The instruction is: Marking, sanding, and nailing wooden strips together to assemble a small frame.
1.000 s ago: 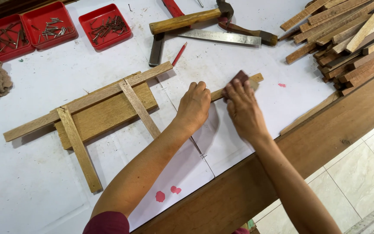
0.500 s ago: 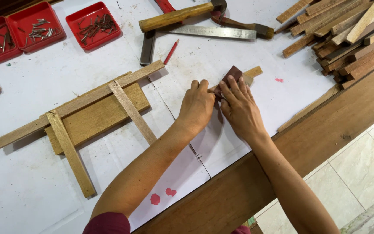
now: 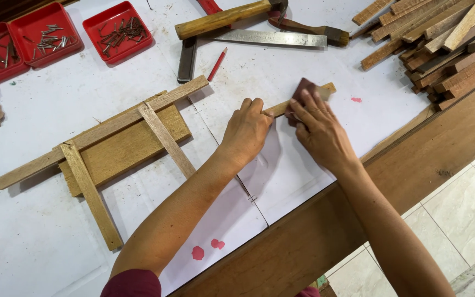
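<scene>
While left hand (image 3: pixel 247 131) pins wood strip (image 3: pixel 281 107), right hand (image 3: pixel 319 127) presses brown sandpaper (image 3: pixel 302 91).

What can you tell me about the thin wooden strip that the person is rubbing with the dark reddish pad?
The wooden strip is a slim, pale brown stick of raw-looking wood, lying flat and slanted on the white-covered table. Only its middle and far end show. The left hand presses down on its near part, hiding that end. The right hand holds a dark reddish pad against its top near the far end, which pokes out beyond the pad.
</scene>
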